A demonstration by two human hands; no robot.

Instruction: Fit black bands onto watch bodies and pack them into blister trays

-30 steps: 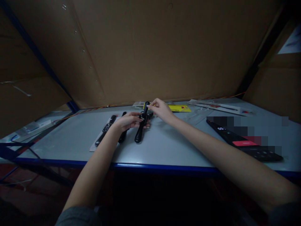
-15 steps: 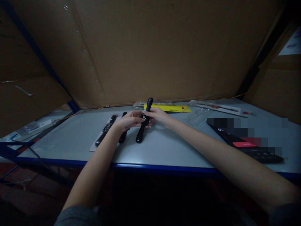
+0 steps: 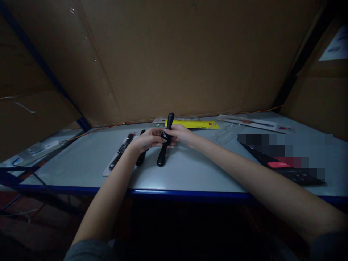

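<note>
Fingers (image 3: 172,131) of left hand (image 3: 149,139), right hand (image 3: 182,133) clenched on one black watch strap (image 3: 162,156); second strap (image 3: 121,150), third strap (image 3: 140,158) lying left.

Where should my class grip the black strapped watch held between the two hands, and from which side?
Best grip the black strapped watch by its lower strap from the near side: it runs toward the person, free of fingers, while the left hand and right hand cover the middle.

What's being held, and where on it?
A black wristwatch with a matte black strap, held at its middle, around the case, between the fingers of the left hand and right hand.
</note>
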